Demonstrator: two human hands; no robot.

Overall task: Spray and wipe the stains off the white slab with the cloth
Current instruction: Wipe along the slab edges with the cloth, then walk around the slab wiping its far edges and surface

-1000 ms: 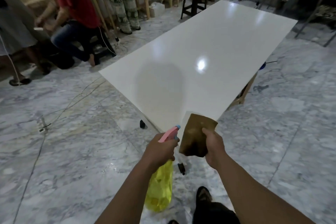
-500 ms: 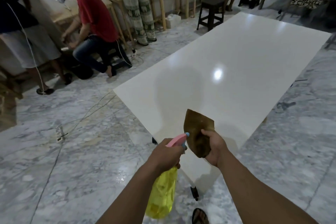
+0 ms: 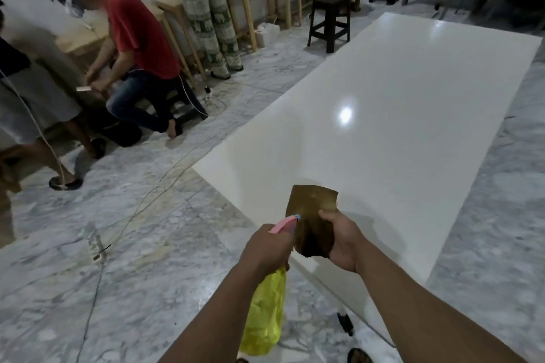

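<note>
A large glossy white slab (image 3: 383,127) stretches from the lower middle to the upper right, raised off the floor. My left hand (image 3: 267,247) grips a spray bottle (image 3: 264,312) with a yellow body and a pink trigger head; its nozzle points toward the slab's near corner. My right hand (image 3: 343,240) holds a brown cloth (image 3: 312,215) upright just over that near corner, right beside the nozzle. No stains show on the slab from here.
Grey marble floor (image 3: 132,289) surrounds the slab, with cables and a power strip (image 3: 95,247) on the left. A person in a red shirt (image 3: 138,35) crouches at the far left, others stand nearby. A black stool (image 3: 330,20) and wooden tables stand behind.
The view has shifted closer to the slab. Both hands, with bottle and cloth, now hang over its near corner instead of short of it.
</note>
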